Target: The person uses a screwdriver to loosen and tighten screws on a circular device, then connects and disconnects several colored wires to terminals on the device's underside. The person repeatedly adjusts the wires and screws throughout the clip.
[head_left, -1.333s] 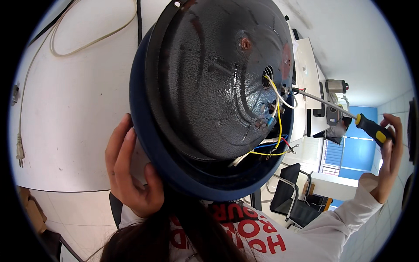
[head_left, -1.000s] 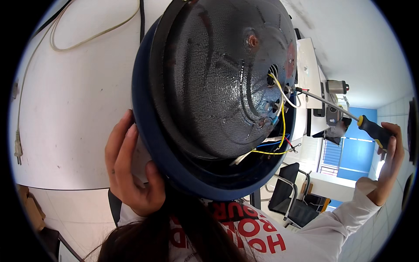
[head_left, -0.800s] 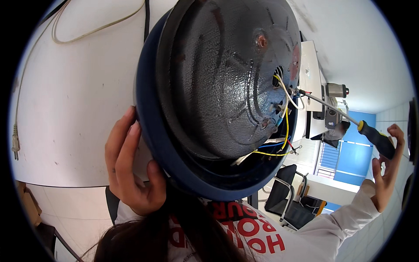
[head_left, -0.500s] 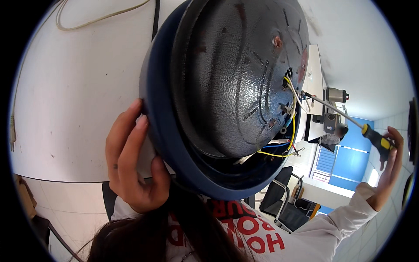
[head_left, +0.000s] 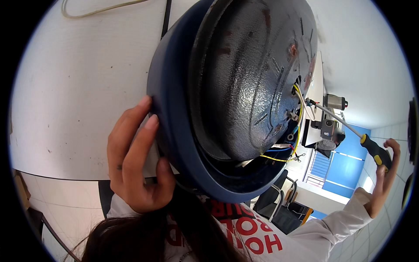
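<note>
Against the left hand (head_left: 135, 161), which clasps the blue rim, the round appliance base (head_left: 235, 100) stands tilted on edge, while the right hand (head_left: 386, 172), clenched on the screwdriver (head_left: 349, 131), should keep its tip square among the wires (head_left: 294, 131), steadily braced.

A broad white counter (head_left: 74, 87) fills the upper left, its surface faintly speckled, with a pale cable (head_left: 100, 8) and a black cord (head_left: 166, 19) running off its far edge. Under its near edge lies a light tiled floor (head_left: 61, 214). To the right, a plain white wall (head_left: 366, 56) meets bright blue panels (head_left: 345, 170) beside a slatted window (head_left: 321, 168). A black office chair (head_left: 279, 209) stands below them, in even daylight
</note>
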`<state>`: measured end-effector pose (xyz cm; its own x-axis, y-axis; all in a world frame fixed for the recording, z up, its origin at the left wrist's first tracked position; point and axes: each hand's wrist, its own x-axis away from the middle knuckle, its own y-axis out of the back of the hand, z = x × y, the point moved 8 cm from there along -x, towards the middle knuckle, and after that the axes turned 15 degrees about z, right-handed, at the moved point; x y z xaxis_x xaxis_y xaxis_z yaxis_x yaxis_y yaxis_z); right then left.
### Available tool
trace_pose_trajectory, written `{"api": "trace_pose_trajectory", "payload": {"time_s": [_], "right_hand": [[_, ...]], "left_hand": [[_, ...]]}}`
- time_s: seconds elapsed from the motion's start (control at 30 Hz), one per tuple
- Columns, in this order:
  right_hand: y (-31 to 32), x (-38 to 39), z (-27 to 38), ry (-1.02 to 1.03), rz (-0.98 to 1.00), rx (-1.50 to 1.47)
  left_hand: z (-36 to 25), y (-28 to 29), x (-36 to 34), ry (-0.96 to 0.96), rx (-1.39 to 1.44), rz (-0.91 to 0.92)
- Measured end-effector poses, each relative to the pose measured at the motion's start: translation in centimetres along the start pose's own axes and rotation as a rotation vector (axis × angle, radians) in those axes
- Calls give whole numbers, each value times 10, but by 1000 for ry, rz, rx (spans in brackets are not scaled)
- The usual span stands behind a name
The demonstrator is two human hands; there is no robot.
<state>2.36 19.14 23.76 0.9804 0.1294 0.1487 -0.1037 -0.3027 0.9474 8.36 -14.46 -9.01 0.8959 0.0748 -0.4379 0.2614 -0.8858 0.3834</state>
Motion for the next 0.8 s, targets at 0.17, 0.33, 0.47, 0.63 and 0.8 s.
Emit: {"api": "trace_pose_trajectory", "payload": {"time_s": [0.17, 0.33, 0.47, 0.63, 0.8], "right_hand": [[12, 12, -7, 82, 86, 51], [8, 17, -28, -115, -87, -47], [2, 14, 6, 49, -106, 11], [6, 19, -27, -160, 58, 40], [0, 11, -35, -170, -27, -82]], "left_hand": [[1, 2, -1, 18, 20, 9], [-1, 1, -1, 6, -2, 8], [0, 1, 0, 21, -3, -9], [0, 1, 1, 36, -4, -22], [0, 1, 0, 17, -17, -17]]}}
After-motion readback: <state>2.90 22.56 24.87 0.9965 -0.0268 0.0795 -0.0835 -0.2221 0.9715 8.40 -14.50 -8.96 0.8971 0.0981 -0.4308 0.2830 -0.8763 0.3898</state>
